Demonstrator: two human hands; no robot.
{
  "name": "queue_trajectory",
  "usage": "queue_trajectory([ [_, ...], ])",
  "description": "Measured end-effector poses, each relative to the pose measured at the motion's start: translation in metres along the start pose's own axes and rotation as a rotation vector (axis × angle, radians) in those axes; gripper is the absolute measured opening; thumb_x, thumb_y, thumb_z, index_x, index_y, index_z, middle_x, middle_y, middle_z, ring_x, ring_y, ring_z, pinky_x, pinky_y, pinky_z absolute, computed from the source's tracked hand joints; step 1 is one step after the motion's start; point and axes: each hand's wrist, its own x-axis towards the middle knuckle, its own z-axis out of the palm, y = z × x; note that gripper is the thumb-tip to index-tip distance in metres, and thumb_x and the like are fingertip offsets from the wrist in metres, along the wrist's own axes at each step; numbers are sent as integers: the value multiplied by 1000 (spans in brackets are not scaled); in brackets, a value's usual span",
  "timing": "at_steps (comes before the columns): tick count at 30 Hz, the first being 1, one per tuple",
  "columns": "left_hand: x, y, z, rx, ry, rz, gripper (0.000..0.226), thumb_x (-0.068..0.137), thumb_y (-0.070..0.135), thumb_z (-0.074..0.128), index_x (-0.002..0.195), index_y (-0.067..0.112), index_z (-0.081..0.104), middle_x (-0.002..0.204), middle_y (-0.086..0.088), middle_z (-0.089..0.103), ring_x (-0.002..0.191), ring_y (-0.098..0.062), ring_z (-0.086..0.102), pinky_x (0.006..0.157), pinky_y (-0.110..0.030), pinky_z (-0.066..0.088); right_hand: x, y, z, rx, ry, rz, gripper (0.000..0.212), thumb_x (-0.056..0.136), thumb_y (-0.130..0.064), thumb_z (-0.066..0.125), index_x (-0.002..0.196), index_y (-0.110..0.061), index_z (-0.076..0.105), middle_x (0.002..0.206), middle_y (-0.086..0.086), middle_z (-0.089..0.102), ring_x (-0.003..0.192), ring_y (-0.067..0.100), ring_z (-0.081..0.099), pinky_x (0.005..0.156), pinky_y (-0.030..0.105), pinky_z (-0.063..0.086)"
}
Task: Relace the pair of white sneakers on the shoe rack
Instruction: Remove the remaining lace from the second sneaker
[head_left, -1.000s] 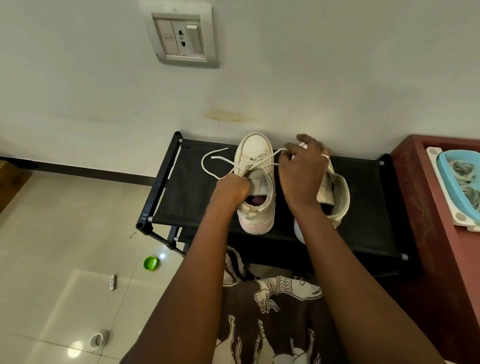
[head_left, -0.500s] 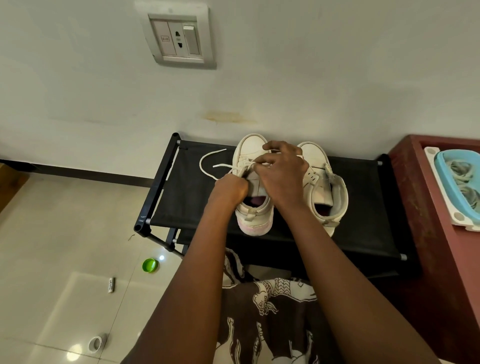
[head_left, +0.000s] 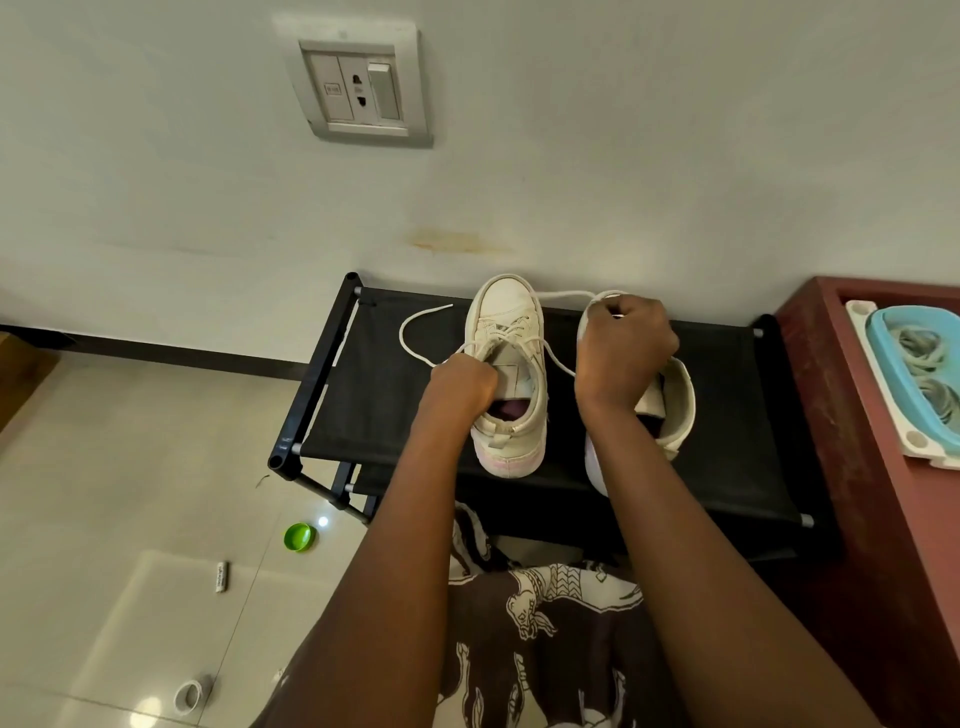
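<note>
Here, left hand (head_left: 464, 378) fingers grip the sneaker (head_left: 509, 374) collar; right hand (head_left: 621, 353) fingers pinch the lace (head_left: 563, 297).

Both bare forearms reached forward from the bottom of the frame, roughly parallel. Left hand (head_left: 464, 381) was curled into a loose fist, knuckles up, fingers closed on a thin white shoelace (head_left: 415, 349). Right hand (head_left: 623, 353) sat slightly farther forward, back of hand toward the camera, fingers pinched shut on the same lace, wrist bent slightly inward.
</note>
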Motion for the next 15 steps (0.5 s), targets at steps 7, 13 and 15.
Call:
queue_trajectory([
  [7,3,1,0,77,73,51,35,91,21,46,119,0,50,118,-18,53,100,-32,57,78,-35,46,4,3,-7,-253,-221,-100,24,96,-15,48,103,4,62,108,17,61,97,26,60,75,25,41],
  [13,9,7,-2,130,291,205,31,81,31,65,97,5,59,102,-13,63,91,-31,61,67,-32,45,-20,4,-3,-329,-334,-385,34,93,-18,50,121,0,58,132,14,49,121,31,44,94,37,40],
  [15,9,9,-4,165,301,166,44,79,41,68,103,5,60,105,-11,63,94,-30,62,67,-32,46,-26,6,-6,-314,-356,-416,31,92,-20,50,116,-5,62,121,12,56,110,29,53,86,39,44],
])
